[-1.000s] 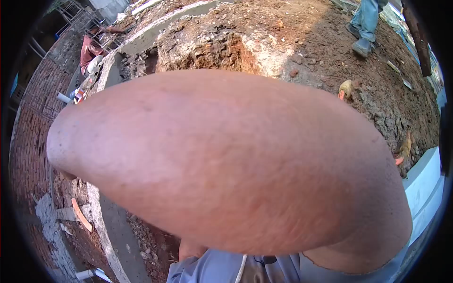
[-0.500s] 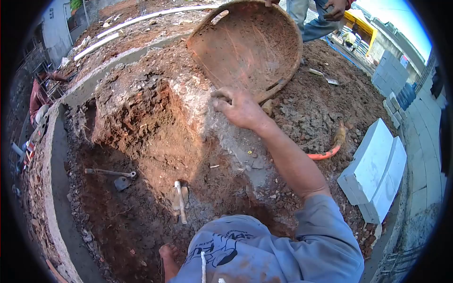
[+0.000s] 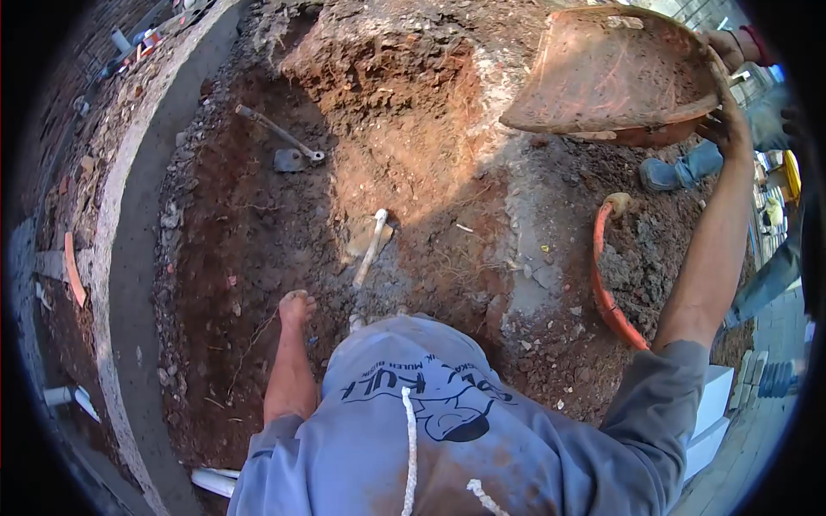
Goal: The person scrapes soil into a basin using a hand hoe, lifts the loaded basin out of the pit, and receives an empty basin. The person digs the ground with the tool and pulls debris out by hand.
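Observation:
My right hand (image 3: pixel 730 120) is at the right-hand rim of a wide, dirt-stained rubber basket (image 3: pixel 619 73) with cut-out handles, its fingers hooked on the edge. A co-worker's hand (image 3: pixel 727 50) with a red wristband is on the same rim, just above mine. The basket is tilted, and its scratched inside shows only traces of soil. Down in the dug pit, my left hand (image 3: pixel 297 307) hangs low with curled fingers and nothing visible in it. Ahead of it, a short tool with a pale handle (image 3: pixel 372 249) lies on the soil. Farther off lies another handled tool (image 3: pixel 280 135) beside a flat grey piece.
A concrete beam (image 3: pixel 142 172) borders the pit on the left. An orange hose (image 3: pixel 605 284) curves over the dirt mound at right, near the co-worker's boot (image 3: pixel 661 175). White blocks (image 3: pixel 710 413) stand by my right elbow, and a white pipe (image 3: pixel 215 482) lies at lower left.
My right hand has moved right and now grips the basket's rim; earlier it was at the near lower edge. The basket has shifted right and tilted. My view has turned downward, showing more of my left arm.

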`<action>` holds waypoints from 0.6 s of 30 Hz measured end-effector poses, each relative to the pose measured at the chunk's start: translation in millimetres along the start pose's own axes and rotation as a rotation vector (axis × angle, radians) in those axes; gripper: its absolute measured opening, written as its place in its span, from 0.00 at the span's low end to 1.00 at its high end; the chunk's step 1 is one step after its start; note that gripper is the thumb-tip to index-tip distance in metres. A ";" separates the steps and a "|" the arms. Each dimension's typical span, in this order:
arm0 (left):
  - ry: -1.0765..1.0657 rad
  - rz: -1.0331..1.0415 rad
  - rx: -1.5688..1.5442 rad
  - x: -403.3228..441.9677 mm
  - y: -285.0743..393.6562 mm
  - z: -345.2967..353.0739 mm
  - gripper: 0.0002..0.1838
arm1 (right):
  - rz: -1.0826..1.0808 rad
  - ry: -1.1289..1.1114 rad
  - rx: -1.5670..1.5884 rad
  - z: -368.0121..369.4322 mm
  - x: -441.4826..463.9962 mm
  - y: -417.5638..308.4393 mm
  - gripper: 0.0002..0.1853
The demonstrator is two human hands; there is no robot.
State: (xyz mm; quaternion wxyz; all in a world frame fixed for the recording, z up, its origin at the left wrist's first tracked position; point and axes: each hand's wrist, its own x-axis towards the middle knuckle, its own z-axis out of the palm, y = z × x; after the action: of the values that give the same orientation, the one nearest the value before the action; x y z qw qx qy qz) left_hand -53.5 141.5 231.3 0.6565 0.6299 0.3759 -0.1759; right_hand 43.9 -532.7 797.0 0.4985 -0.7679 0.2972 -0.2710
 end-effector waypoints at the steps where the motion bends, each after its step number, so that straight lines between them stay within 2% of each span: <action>1: 0.058 0.001 0.028 -16.5 -6.0 -1.4 0.11 | 0.007 -0.065 -0.008 -1.6 28.7 12.7 0.48; 4: 0.184 -0.068 0.046 -43.9 -51.5 -27.6 0.11 | 0.003 -0.192 0.021 -24.2 111.7 63.1 0.31; 7: 0.276 -0.212 -0.018 -64.1 -97.1 -53.9 0.10 | -0.110 -0.116 -0.017 -23.6 150.7 110.9 0.21; 9: 0.322 -0.265 -0.072 -75.5 -121.6 -67.4 0.10 | -0.119 -0.017 0.019 -6.9 126.1 119.8 0.21; 12: 0.363 -0.288 -0.117 -90.0 -142.9 -78.8 0.10 | -0.037 -0.026 0.197 12.9 100.4 140.9 0.20; 15: 0.352 -0.287 -0.129 -94.4 -120.1 -59.2 0.09 | 0.019 -0.079 0.336 23.6 99.8 172.1 0.21; 18: 0.230 -0.207 -0.114 -70.9 -110.8 -46.6 0.08 | 0.038 -0.166 0.464 74.5 66.6 194.8 0.21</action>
State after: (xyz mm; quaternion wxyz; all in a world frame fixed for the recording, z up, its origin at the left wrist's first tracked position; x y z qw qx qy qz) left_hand -190.7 152.9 208.6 0.6221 0.5657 0.5208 -0.1476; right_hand 105.7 -599.6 597.9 0.6892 -0.6468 0.1995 -0.2587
